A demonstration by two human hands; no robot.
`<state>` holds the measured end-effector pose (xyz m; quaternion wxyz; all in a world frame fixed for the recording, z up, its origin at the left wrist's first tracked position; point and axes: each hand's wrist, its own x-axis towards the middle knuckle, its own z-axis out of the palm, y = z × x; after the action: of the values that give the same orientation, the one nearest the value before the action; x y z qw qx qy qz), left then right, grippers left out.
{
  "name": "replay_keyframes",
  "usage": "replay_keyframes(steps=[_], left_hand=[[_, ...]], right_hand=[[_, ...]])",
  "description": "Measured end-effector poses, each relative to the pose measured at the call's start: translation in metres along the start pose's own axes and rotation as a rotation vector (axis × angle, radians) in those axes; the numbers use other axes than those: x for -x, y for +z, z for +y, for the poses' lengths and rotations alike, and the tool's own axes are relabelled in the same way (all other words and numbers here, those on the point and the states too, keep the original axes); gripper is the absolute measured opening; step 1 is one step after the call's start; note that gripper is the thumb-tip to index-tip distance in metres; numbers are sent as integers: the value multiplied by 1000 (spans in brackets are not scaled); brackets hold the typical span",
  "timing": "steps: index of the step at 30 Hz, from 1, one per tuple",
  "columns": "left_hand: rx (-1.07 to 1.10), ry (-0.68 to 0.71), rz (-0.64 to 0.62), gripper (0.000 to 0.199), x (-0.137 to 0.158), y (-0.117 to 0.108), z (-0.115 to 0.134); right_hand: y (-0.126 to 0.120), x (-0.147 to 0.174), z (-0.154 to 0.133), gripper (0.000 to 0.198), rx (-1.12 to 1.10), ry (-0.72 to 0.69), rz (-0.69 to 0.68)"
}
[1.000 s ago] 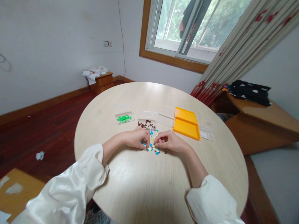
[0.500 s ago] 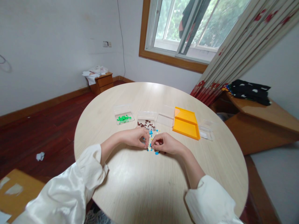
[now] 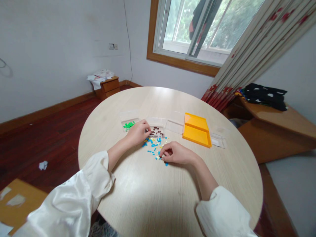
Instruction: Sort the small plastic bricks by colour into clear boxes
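My left hand point(image 3: 138, 132) reaches over the left end of a clear box point(image 3: 163, 135) with small brown pieces point(image 3: 158, 129) in it. Its fingers are pinched together, and anything between them is too small to make out. Lower on the table, my right hand point(image 3: 178, 152) has thumb and forefinger bent together at the edge of a loose pile. Whether a tiny piece sits in that pinch is hard to see. Small blue bricks point(image 3: 154, 145), mixed with yellow and pale ones, lie scattered between the hands.
A clear box point(image 3: 122, 128) of green pieces point(image 3: 128, 125) stands left of the brown ones. To the right are a clear box point(image 3: 174, 127), an open orange case point(image 3: 197, 135) and another clear box point(image 3: 218, 141). The round table point(image 3: 138, 197) has a curved edge.
My left hand has moved up and left from the loose pile to the box of brown pieces, uncovering more blue and yellow bricks. My right hand has barely moved.
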<state>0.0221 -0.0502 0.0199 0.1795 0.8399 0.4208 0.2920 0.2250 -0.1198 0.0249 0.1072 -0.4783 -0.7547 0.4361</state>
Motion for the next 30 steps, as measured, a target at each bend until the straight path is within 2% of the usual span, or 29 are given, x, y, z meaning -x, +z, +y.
replay_keyframes(steps=[8,18,22,25,30], left_hand=[[-74,-67,5,12,0,0,-1],[-86,-62,5,12,0,0,-1],[-69,-59,18,11,1,0,0],[-31,-16,0,11,1,-1,2],[-13,85,-109,10,3,-3,14]], right_hand=[[2,-1,-3,18,17,20,29],[2,-1,-6,13,47,4,47],[2,0,-3,13,-37,-13,62],[0,-3,1,18,-116,-47,231],[-3,-18,9,26,-84,-100,766]])
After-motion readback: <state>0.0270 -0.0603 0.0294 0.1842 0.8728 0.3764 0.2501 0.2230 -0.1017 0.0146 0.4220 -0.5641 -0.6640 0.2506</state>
